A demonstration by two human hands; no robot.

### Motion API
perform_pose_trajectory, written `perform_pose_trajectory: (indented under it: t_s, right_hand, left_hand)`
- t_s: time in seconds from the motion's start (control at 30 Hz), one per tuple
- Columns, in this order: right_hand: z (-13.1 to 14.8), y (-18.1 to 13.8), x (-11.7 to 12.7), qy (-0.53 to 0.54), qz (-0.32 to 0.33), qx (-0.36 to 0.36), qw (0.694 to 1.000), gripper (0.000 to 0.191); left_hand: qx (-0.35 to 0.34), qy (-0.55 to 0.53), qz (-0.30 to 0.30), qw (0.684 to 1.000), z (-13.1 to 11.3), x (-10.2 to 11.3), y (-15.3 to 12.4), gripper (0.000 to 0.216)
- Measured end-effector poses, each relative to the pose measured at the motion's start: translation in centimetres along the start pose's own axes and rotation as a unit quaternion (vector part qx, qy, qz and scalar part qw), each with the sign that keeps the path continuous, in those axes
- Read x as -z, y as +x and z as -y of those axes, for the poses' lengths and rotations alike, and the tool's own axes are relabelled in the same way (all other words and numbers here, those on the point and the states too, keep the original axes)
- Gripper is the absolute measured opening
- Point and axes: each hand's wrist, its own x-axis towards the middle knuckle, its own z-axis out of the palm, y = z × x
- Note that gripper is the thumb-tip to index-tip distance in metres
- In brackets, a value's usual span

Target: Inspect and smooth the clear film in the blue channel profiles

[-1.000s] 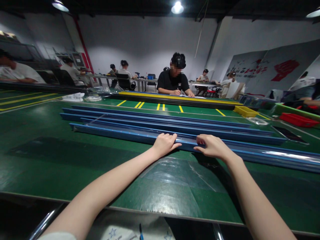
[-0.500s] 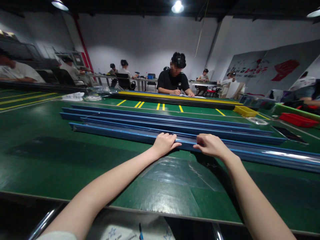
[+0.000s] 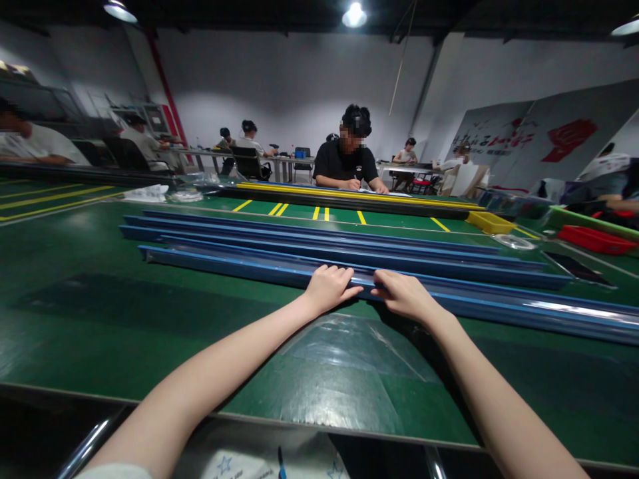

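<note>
A long blue channel (image 3: pixel 239 265) lies across the bench nearest to me, with glossy clear material showing in its hollow toward the right. My left hand (image 3: pixel 329 287) grips its middle, fingers curled over the far side and thumb along the front wall. Close beside it, my right hand (image 3: pixel 402 293) is closed on the same channel, fingers bent into the hollow and thumb in front. What lies under the right fingertips is hidden. Behind, more blue channels (image 3: pixel 309 234) run nearly parallel to the held one.
A clear plastic sheet (image 3: pixel 349 352) lies on the green bench (image 3: pixel 124 332) before me. To the right are a phone-like dark slab (image 3: pixel 576 268), a red tray (image 3: pixel 596 239) and a yellow tray (image 3: pixel 492 222). Across the bench a person (image 3: pixel 347 156) sits writing behind black and yellow strips (image 3: pixel 359 199).
My right hand has slid left along the blue channel, closer to my left hand. The left hand and the channel have stayed in place.
</note>
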Motion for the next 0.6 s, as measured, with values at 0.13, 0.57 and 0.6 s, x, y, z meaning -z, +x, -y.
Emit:
perform_pose_trajectory:
  t_s: [0.13, 0.57, 0.6]
  right_hand:
    - [-0.1, 0.3, 0.5, -0.027, 0.015, -0.001, 1.0, 0.011]
    - [-2.8, -1.1, 1.9, -0.033, 0.071, -0.101, 0.992, 0.019]
    - [-3.1, -1.3, 2.0, -0.033, 0.073, -0.112, 0.99, 0.021]
  left_hand:
    - [0.0, -0.001, -0.002, 1.0, 0.0, -0.1, 0.0, 0.038]
    - [-0.026, 0.01, -0.014, 1.0, 0.0, 0.3, 0.0, 0.037]
    - [-0.024, 0.01, -0.014, 1.0, 0.0, 0.2, 0.0, 0.037]
